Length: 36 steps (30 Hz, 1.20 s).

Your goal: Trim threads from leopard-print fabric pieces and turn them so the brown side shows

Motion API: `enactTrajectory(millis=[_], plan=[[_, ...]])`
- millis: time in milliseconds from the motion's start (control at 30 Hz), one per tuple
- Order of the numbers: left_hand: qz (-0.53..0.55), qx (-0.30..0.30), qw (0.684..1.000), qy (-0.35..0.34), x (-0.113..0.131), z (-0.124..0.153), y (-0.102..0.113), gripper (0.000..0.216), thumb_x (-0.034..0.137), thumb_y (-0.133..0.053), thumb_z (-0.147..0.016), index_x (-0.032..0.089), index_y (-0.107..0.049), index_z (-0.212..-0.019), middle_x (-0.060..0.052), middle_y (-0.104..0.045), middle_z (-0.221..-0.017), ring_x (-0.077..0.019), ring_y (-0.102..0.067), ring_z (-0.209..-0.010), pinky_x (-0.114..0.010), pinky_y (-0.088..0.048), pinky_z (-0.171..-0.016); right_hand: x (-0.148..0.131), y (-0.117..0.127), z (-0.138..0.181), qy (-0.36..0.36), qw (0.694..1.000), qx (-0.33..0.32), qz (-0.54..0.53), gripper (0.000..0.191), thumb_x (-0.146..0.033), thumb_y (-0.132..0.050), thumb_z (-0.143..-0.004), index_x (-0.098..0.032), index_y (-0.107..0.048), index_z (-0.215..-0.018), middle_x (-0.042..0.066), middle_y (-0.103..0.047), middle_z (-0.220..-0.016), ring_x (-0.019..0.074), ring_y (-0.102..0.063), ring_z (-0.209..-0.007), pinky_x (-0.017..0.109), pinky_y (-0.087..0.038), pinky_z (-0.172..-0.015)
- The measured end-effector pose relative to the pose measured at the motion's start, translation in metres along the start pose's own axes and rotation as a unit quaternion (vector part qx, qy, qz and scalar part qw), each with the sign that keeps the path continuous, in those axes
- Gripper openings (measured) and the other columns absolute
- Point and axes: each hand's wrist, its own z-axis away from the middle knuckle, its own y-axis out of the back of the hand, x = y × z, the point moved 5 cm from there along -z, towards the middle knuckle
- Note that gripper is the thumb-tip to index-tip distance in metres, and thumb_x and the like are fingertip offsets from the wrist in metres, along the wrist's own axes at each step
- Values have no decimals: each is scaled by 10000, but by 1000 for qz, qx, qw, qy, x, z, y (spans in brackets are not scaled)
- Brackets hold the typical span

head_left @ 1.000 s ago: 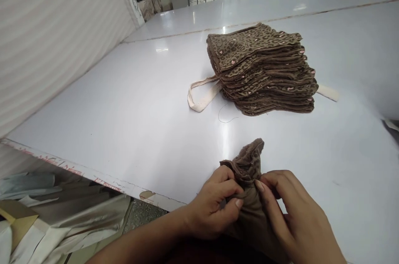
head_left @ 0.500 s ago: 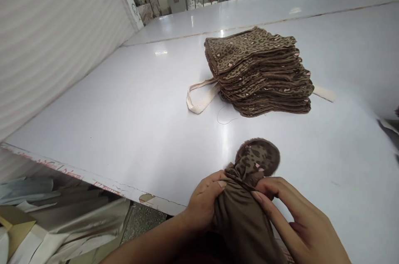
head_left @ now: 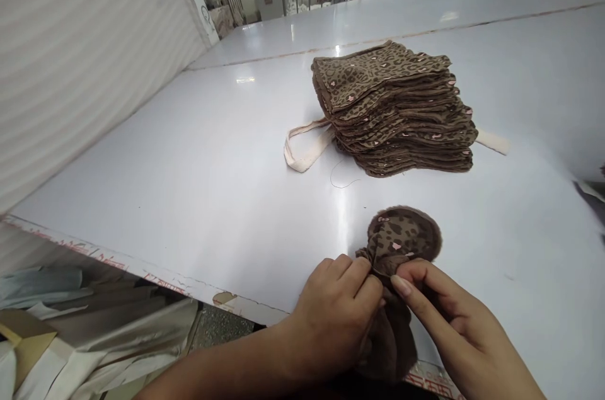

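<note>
A small brown leopard-print fabric piece [head_left: 404,237] lies bunched at the near edge of the white table [head_left: 198,186]. My left hand [head_left: 338,315] is closed around its gathered plain-brown lower part. My right hand [head_left: 454,327] pinches the same piece from the right with thumb and fingertips. The printed rounded end spreads out on the table just beyond my fingers. A tall stack of the same leopard-print pieces [head_left: 394,110] sits further back, apart from both hands.
A cream fabric strip [head_left: 305,145] runs under the stack and sticks out on both sides. A loose thread [head_left: 343,179] lies in front of it. A ribbed white roll [head_left: 80,53] borders the table's left. Scrap cloth and paper [head_left: 70,324] lie below the table edge.
The printed end of the piece has been pushed out and has widened on the table. My left hand moved up over the gathered part; my right hand shifted slightly right.
</note>
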Motion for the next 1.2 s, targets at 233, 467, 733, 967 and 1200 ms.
enactTrajectory(millis=[233, 467, 733, 967, 1200], plan=[[251, -47, 960, -119, 1, 2, 20, 167, 166, -392, -853, 141, -515, -743, -98, -602, -819, -155, -495, -750, -265, -460, -722, -15, 7, 1, 88, 993, 0, 74, 154, -338, -442, -878, -230, -506, -788, -6, -533, -693, 107, -536, -572, 149, -439, -394], [368, 37, 928, 38, -13, 9, 12, 116, 135, -406, -820, 155, -511, -775, -92, -573, -844, -160, -530, -815, -290, -478, -756, -12, 9, 5, 113, 981, 71, 140, 109, -341, -508, -851, -236, -490, -874, 14, -524, -780, 120, -541, -631, 154, -418, -363], [380, 50, 923, 28, -7, 16, 11, 93, 122, -408, -811, 160, -489, -786, -95, -571, -854, -162, -530, -823, -281, -482, -748, -3, 10, 22, 259, 914, 46, 310, 238, -362, -494, -859, -232, -566, -1046, 61, -595, -965, 181, -605, -825, 299, -528, -687], [379, 31, 922, -72, 7, 20, 9, 99, 121, -418, -812, 157, -503, -849, -107, -607, -866, -166, -560, -842, -263, -495, -766, -13, 0, 15, 229, 941, -15, 248, 149, -270, -447, -883, -227, -571, -954, 27, -599, -872, 126, -624, -736, 224, -540, -615], [386, 49, 921, -25, -3, 26, 9, 138, 92, -420, -805, 146, -531, -866, -113, -601, -900, -167, -564, -842, -265, -499, -748, -14, 30, 12, 133, 982, 20, 134, 210, -349, -521, -841, -273, -562, -1032, 28, -607, -933, 133, -621, -762, 119, -483, -406]])
